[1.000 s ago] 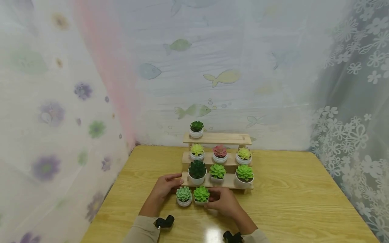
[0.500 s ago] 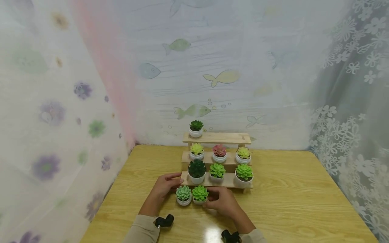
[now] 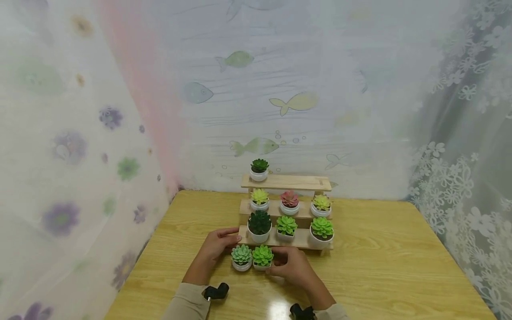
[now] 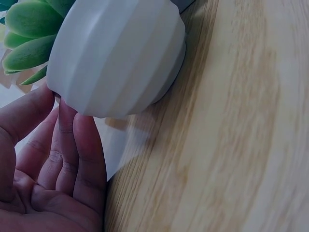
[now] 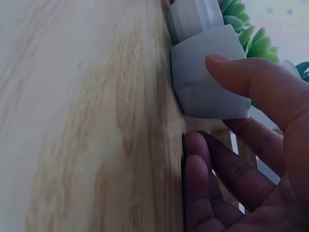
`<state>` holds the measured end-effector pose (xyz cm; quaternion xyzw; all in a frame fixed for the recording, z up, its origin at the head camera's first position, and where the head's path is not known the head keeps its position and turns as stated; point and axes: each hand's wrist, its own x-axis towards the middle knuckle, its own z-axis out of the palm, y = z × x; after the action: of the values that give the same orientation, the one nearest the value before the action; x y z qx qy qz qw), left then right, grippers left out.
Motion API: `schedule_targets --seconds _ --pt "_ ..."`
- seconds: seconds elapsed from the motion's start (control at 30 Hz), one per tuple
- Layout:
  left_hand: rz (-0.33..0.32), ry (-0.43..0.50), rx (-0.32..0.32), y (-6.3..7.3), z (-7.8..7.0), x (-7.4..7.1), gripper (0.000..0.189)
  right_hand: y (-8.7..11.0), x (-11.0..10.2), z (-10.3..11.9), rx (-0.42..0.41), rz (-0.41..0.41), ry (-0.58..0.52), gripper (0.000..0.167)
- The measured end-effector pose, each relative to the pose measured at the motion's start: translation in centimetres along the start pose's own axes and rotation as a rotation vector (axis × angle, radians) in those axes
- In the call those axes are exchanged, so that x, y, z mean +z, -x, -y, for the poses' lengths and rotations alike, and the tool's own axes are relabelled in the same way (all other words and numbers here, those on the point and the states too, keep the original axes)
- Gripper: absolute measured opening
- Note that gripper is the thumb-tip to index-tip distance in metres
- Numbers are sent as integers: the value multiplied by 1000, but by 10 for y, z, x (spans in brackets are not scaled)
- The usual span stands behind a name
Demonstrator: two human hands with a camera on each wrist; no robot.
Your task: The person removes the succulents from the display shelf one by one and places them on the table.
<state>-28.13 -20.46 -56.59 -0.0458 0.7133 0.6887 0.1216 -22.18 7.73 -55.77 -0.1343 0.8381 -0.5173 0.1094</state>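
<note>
A tiered wooden plant stand (image 3: 298, 182) holds several small succulents in white pots. My left hand (image 3: 214, 246) grips the left end of its lowest board, its fingertips partly hidden by a white pot in the left wrist view. On the table in front stands a pale mint succulent (image 3: 242, 254) in a ribbed white pot (image 4: 116, 53). Right beside it is a bright green succulent (image 3: 262, 256) in an angular white pot (image 5: 205, 72). My right hand (image 3: 294, 266) pinches this angular pot from the right, thumb on its near face and a finger at its side.
On the lowest board are a dark green succulent (image 3: 260, 223) and two bright green succulents. The middle tier bears a red succulent (image 3: 290, 200) between two yellow-green ones. One green succulent (image 3: 259, 167) stands at the top tier's left. A patterned curtain (image 3: 296, 80) hangs behind the table (image 3: 380, 249).
My right hand has slid the bright green succulent slightly left, closing the gap to the mint one. My left hand has stayed at the stand's end.
</note>
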Motion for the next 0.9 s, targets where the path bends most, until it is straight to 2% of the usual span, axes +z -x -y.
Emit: schedule_targets --seconds 0.33,0.53,0.9 --pt "26 1 -6 1 4 -2 51 1 3 0 -20 -16 77 59" --pt "40 4 3 0 5 -3 52 -1 4 1 -23 -20 78 59" --pt "28 1 10 1 3 -2 51 0 5 3 -22 -33 79 61"
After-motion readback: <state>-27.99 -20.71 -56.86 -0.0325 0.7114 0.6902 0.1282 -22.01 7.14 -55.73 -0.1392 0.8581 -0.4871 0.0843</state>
